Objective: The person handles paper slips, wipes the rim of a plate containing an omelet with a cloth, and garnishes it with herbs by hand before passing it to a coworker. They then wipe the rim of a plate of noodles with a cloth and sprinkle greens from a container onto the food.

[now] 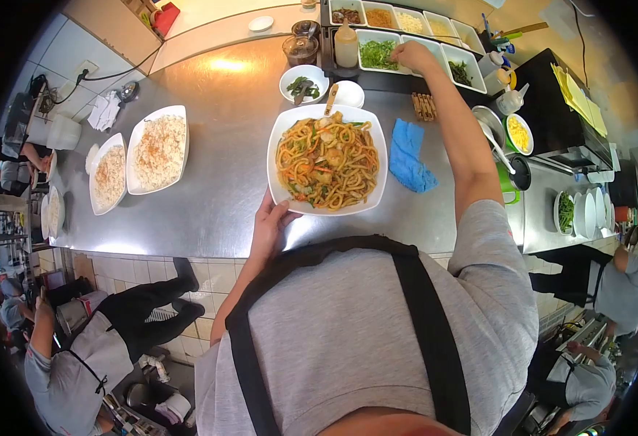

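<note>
A white square plate [282,125] heaped with noodles and shrimp sits on the steel counter [224,145] right in front of me. My left hand [271,221] holds its near left rim. My right hand [412,54] reaches across the counter into the white tub of chopped greens [378,54], fingers pinched down in the herbs. A wooden-handled utensil [331,98] leans on the plate's far edge.
Two white plates of rice [157,149] [108,174] lie to the left. A blue cloth [410,160], a small bowl of greens [303,83], a squeeze bottle [346,45] and several garnish tubs [406,18] line the back. Other people in grey work at lower left and right.
</note>
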The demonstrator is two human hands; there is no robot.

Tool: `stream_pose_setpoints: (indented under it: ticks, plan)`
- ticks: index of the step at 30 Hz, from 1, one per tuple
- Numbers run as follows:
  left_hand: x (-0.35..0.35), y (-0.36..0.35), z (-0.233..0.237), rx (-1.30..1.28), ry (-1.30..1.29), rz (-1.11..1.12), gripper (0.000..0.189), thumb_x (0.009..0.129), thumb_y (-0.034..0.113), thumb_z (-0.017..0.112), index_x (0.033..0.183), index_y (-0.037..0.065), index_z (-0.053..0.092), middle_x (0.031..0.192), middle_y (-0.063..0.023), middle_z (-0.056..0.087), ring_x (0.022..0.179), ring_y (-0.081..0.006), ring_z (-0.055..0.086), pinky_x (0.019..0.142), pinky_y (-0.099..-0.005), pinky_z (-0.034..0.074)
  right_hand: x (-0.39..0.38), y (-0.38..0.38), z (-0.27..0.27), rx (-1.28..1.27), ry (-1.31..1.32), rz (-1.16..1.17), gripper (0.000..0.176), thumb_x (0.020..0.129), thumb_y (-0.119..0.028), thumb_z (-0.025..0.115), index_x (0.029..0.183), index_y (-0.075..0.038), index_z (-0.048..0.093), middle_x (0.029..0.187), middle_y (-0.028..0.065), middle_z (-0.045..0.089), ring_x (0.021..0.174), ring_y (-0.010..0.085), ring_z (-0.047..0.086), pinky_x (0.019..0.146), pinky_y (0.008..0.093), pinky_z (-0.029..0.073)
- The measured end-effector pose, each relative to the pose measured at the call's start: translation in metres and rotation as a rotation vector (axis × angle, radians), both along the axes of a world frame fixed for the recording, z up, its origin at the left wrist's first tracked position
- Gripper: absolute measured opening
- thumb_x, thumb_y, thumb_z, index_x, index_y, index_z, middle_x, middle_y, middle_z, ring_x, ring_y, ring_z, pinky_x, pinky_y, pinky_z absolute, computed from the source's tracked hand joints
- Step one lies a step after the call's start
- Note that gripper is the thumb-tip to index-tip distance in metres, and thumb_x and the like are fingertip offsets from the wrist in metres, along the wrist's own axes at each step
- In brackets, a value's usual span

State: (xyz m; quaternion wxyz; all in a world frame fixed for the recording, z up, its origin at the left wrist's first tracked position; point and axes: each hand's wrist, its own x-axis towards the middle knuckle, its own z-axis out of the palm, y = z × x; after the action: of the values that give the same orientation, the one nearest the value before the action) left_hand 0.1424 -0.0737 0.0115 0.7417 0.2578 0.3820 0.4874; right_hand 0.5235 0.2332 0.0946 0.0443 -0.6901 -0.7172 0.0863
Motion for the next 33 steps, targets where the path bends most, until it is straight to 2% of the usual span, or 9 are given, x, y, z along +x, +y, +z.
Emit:
stream_pose_setpoints:
  ticks: [2, 4, 8, 10, 12, 16, 20, 30, 33]
  plan:
    - [-0.001, 0.001, 0.002, 0.007, 0.004, -0.018, 0.052, 0.091, 0.004, 0.044, 0.141, 0.004, 0.027, 0.124, -0.0124, 0.051, 0.104, -0.0202, 0.057, 0.084, -0.0307, 0.05, 0.002, -0.013, 0.008, 0.029, 0.112, -0.017, 0.024, 0.076, -0.03, 0.06, 0.086, -0.013, 0.073, 0.09, 0.0174, 0.067, 0.085, 0.0319, 0.063, 0.078, 0.0419, 0.049]
    - [-0.002, 0.002, -0.001, 0.0, 0.011, -0.028, 0.053, 0.092, 0.004, 0.044, 0.141, 0.004, 0.026, 0.124, -0.012, 0.05, 0.105, -0.0199, 0.056, 0.086, -0.0308, 0.05, -0.001, -0.028, 0.022, 0.082, 0.039, 0.071, 0.022, 0.079, -0.025, 0.06, 0.093, -0.013, 0.072, 0.087, 0.0083, 0.07, 0.081, 0.022, 0.065, 0.076, 0.0334, 0.049]
    - [-0.002, 0.006, -0.013, 0.075, -0.007, -0.091, 0.055, 0.093, 0.007, 0.046, 0.143, 0.005, 0.023, 0.13, -0.0095, 0.046, 0.112, -0.0184, 0.051, 0.091, -0.0316, 0.047, -0.023, -0.084, 0.037, 0.015, 0.243, 0.009, 0.022, 0.083, -0.025, 0.059, 0.094, -0.01, 0.07, 0.08, 0.008, 0.068, 0.074, 0.0181, 0.063, 0.071, 0.0301, 0.048]
    - [-0.003, 0.007, -0.015, 0.1, -0.02, -0.092, 0.056, 0.094, 0.009, 0.048, 0.143, 0.006, 0.022, 0.131, -0.0087, 0.044, 0.114, -0.018, 0.049, 0.092, -0.0319, 0.046, -0.047, -0.123, 0.047, 0.275, 0.198, 0.172, 0.024, 0.084, -0.026, 0.059, 0.096, -0.008, 0.069, 0.076, 0.0078, 0.066, 0.068, 0.0162, 0.06, 0.067, 0.0301, 0.047]
    - [-0.004, 0.006, -0.015, 0.107, -0.026, -0.101, 0.057, 0.093, 0.01, 0.049, 0.143, 0.007, 0.022, 0.133, -0.0077, 0.042, 0.115, -0.0175, 0.048, 0.092, -0.0317, 0.046, -0.09, -0.17, 0.067, 0.09, 0.246, 0.089, 0.024, 0.085, -0.025, 0.058, 0.097, -0.007, 0.067, 0.077, 0.0074, 0.066, 0.066, 0.0165, 0.059, 0.065, 0.0305, 0.047]
    - [-0.003, 0.007, -0.017, 0.104, -0.006, -0.113, 0.057, 0.093, 0.01, 0.05, 0.144, 0.008, 0.022, 0.132, -0.0068, 0.043, 0.113, -0.0169, 0.049, 0.091, -0.0308, 0.046, -0.108, -0.203, 0.049, 0.313, 0.262, 0.142, 0.02, 0.086, -0.022, 0.059, 0.097, -0.007, 0.067, 0.083, 0.0107, 0.068, 0.071, 0.0215, 0.063, 0.066, 0.0328, 0.049]
    - [-0.005, 0.007, -0.019, 0.104, 0.027, -0.123, 0.058, 0.093, 0.01, 0.05, 0.144, 0.009, 0.021, 0.13, -0.0057, 0.045, 0.109, -0.0151, 0.05, 0.088, -0.0293, 0.046, -0.121, -0.235, 0.049, 0.192, 0.149, 0.131, 0.019, 0.085, -0.02, 0.059, 0.095, -0.007, 0.067, 0.087, 0.013, 0.067, 0.079, 0.0303, 0.064, 0.07, 0.036, 0.05]
    - [-0.015, 0.01, -0.02, 0.089, 0.096, -0.093, 0.06, 0.094, 0.014, 0.05, 0.145, 0.007, 0.018, 0.117, -0.0112, 0.052, 0.094, -0.0166, 0.056, 0.081, -0.0288, 0.048, -0.131, -0.233, 0.026, 0.519, 0.265, 0.184, 0.014, 0.083, -0.015, 0.06, 0.094, -0.007, 0.067, 0.091, 0.0108, 0.066, 0.08, 0.03, 0.063, 0.068, 0.0363, 0.05]
    - [-0.029, 0.017, -0.027, 0.155, 0.182, 0.0, 0.057, 0.095, 0.015, 0.049, 0.143, 0.006, 0.02, 0.115, -0.0131, 0.054, 0.089, -0.0165, 0.057, 0.076, -0.028, 0.05, -0.124, -0.246, 0.024, 0.395, 0.194, 0.277, 0.013, 0.083, -0.011, 0.06, 0.094, -0.008, 0.067, 0.087, 0.0097, 0.065, 0.078, 0.0295, 0.062, 0.067, 0.0362, 0.049]
